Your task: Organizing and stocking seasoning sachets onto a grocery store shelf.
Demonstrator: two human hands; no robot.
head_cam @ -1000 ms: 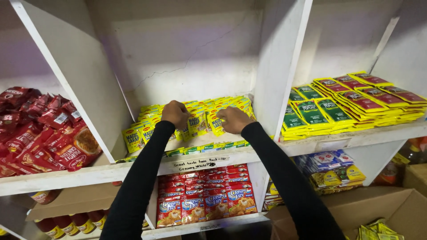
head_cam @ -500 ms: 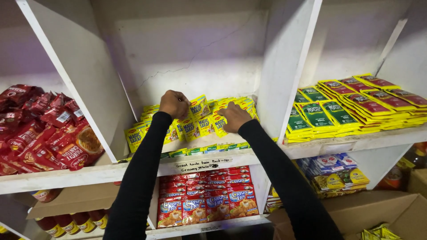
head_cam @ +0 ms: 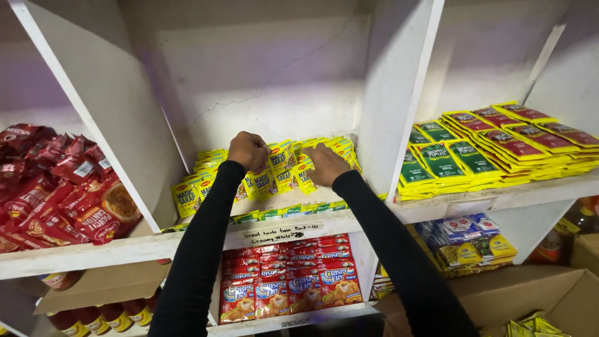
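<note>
A white-painted wooden shelving unit with slanted dividers fills the view, its bays stocked with packaged goods. In the left bay lies a heap of dark red foil pouches; in the right bay, flat stacks of yellow-edged sachets with green and red fronts. Below the middle shelf stands a row of red packets with pictures of fried food, and brown-capped bottles sit at lower left. An open brown cardboard box stands at lower right.

Two arms in black long sleeves reach into the middle bay, where small yellow seasoning sachets stand in leaning rows on the shelf, between the two dividers. The left hand is curled over the tops of the sachets at the left of the row, its grip closed on them, though how many it holds cannot be told. The right hand rests flatter on the sachets just beside it, fingers bent down among them; whether its grip has closed on any cannot be told. A white paper label is stuck on the shelf edge below the hands.
</note>
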